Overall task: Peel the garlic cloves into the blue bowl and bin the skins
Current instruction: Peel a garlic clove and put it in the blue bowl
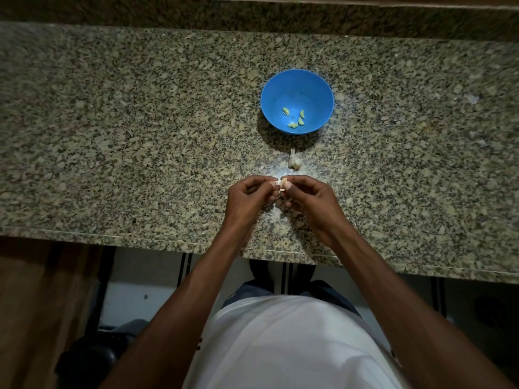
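The speckled granite table filled the upper part of the view, its near edge running across in front of the person's white shirt; both bare forearms reached over that edge toward the middle of the table. The blue bowl stood upright near the table's centre, a little toward the far edge; four peeled cloves lay on its bottom, pale yellow-green against the blue. The left hand and the right hand met just above the table, close to the near edge, fingers curled on both; between the fingertips they pinched one garlic clove, the right thumb pressed on it and the left fingers closed on a papery flap of skin at its side. The remainder of the garlic head sat on the table between the hands and the bowl, apart from both, its pointed stem toward the bowl; a small pale scrap, too blurred to identify, lay near the table's right edge.
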A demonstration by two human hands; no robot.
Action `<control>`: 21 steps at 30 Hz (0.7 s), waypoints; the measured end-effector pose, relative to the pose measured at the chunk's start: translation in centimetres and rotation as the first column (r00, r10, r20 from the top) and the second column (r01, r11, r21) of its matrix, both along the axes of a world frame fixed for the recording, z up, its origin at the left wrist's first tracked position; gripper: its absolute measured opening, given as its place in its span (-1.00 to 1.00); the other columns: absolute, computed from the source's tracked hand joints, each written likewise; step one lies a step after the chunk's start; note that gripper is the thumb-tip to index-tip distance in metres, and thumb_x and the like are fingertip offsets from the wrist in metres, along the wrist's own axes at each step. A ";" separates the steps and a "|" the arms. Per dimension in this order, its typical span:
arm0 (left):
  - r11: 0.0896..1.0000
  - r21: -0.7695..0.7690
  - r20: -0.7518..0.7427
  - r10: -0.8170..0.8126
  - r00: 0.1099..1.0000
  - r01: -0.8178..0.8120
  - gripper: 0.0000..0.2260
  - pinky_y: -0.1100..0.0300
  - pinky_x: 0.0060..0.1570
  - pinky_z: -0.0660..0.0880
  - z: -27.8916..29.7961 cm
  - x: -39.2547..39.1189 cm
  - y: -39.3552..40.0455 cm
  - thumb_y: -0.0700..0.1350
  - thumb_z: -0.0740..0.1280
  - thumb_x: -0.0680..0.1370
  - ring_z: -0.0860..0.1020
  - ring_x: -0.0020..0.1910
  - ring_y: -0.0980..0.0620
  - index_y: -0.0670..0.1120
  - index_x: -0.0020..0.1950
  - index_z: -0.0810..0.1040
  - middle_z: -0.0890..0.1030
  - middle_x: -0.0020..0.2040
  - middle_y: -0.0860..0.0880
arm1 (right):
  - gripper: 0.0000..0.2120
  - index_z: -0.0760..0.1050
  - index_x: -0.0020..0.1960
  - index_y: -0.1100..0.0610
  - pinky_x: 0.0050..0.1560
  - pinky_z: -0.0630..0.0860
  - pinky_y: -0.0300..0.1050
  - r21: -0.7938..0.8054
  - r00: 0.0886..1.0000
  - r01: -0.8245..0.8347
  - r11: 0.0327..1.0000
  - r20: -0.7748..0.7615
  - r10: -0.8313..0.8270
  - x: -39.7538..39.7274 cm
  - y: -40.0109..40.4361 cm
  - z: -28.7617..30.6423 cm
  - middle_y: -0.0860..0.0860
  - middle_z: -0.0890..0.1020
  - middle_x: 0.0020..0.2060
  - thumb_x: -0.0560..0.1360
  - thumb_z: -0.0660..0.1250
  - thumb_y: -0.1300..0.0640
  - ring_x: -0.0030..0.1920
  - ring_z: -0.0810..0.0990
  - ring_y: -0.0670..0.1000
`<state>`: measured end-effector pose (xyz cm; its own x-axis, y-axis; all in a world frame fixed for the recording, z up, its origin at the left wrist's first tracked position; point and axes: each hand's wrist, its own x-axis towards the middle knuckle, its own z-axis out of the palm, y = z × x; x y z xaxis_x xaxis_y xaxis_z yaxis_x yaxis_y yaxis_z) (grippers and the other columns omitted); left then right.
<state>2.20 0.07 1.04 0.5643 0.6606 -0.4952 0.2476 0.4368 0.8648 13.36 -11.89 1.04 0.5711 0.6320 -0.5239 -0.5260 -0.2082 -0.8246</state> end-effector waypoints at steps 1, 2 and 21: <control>1.000 -0.006 0.018 -0.012 1.000 0.012 -0.86 0.16 -0.01 0.66 0.1 0.0 0.0 -0.28 0.42 0.59 0.68 -0.09 -0.05 -0.25 0.12 0.71 0.73 -0.02 -0.26 | -0.82 0.67 0.18 0.26 -0.08 0.63 -0.16 -0.003 1.000 0.001 1.000 0.006 -0.001 0.1 0.0 0.1 0.19 0.76 0.05 0.60 0.45 0.23 -0.04 0.73 0.01; 1.000 -0.004 0.033 -0.028 0.999 0.028 -0.85 0.17 0.01 0.65 0.1 -0.1 0.0 -0.27 0.41 0.60 0.69 -0.07 -0.05 -0.24 0.14 0.71 0.73 -0.01 -0.25 | -0.82 0.67 0.18 0.25 -0.07 0.64 -0.13 -0.007 1.000 0.000 1.000 0.017 0.000 0.1 0.0 0.2 0.19 0.76 0.04 0.60 0.45 0.23 -0.04 0.74 0.03; 0.965 0.214 -0.069 -0.139 0.988 0.150 -0.93 0.16 0.05 0.67 -0.9 -0.5 0.1 -0.20 0.48 0.59 0.72 0.00 0.06 -0.11 0.06 0.71 0.75 -0.01 0.00 | -0.78 0.71 0.12 0.27 0.11 0.67 0.03 -0.054 1.000 -0.017 0.998 0.014 0.017 0.8 -0.6 0.3 0.20 0.77 -0.01 0.50 0.55 0.23 0.04 0.73 0.18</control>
<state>1.73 0.19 0.09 0.6386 0.6693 -0.3798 0.3420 0.1952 0.9192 14.16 -12.51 1.39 0.5683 0.6130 -0.5489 -0.5100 -0.2611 -0.8196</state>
